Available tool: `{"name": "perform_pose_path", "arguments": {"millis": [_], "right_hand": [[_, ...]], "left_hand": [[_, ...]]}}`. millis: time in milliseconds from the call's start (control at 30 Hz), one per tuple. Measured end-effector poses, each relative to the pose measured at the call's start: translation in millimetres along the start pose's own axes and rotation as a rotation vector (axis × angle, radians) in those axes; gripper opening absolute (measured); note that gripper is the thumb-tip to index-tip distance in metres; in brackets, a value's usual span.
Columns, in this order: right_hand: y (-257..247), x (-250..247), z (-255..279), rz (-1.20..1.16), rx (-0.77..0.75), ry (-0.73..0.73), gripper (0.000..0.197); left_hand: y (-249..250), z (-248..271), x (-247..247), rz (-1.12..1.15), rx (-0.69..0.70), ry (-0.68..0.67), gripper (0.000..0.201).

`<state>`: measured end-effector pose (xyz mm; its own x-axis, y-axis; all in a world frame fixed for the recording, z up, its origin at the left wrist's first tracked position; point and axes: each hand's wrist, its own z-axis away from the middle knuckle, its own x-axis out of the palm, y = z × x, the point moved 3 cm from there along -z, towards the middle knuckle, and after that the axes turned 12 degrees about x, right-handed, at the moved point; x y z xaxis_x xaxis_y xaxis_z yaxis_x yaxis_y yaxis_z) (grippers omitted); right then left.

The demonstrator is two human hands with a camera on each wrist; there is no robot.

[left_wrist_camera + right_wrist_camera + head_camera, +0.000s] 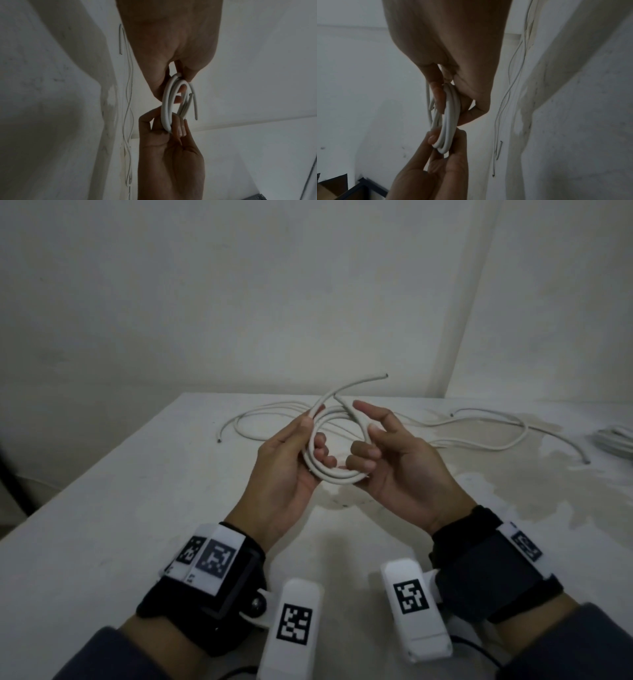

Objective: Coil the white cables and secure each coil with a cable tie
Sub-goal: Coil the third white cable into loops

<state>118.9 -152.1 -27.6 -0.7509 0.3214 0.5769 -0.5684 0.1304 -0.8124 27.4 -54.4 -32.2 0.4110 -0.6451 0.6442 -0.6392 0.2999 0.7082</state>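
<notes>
A white cable coil [337,474] of a few loops hangs in the air over the table, between both hands. My left hand [313,440] grips its left side, thumb on the outside and fingers curled through the loop. My right hand [366,436] pinches the right side with curled fingers, the index finger raised. Two free cable ends [363,381] stick up behind the coil. In the left wrist view the coil [165,108] sits under the left hand [171,54]. The right wrist view shows the coil [451,119] pinched by the right hand [453,54]. No cable tie shows in any view.
Loose white cables [246,419] trail across the back of the white table [137,508], more of them [496,436] at the right over a stained patch. Another cable bundle [616,440] lies at the far right edge. A wall stands close behind.
</notes>
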Motion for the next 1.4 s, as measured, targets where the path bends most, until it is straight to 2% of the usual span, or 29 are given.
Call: {"name": "perform_pose_path", "arguments": {"millis": [233,533,667,767,967,1100,1233,1400], "right_hand": [[5,6,1,0.034,0.033,0.006,0.023],[7,11,1,0.077,0.047,-0.012,0.025],[9,13,0,0.164,-0.020,0.033,0.018],[9,12,0,0.197,-0.011,0.049,0.017],[7,7,0,0.208,-0.006,0.097,0.022],[7,6,-1,0.228,-0.019,0.109,0.023],[8,9,0,0.260,-0.023,0.096,0.021],[12,10,-1,0.187,0.001,0.091,0.015]], "left_hand": [[0,-2,-1,0.101,-0.140,0.014,0.020],[0,-1,-2,0.014,-0.141,-0.062,0.036],[2,1,1,-0.055,-0.148,-0.091,0.037],[2,2,2,-0.080,-0.156,-0.095,0.036],[-2,4,2,-0.149,-0.165,-0.067,0.022],[-3,4,1,-0.141,-0.150,-0.048,0.028],[1,4,2,-0.253,-0.100,-0.093,0.032],[5,3,2,-0.256,-0.128,-0.113,0.032]]}}
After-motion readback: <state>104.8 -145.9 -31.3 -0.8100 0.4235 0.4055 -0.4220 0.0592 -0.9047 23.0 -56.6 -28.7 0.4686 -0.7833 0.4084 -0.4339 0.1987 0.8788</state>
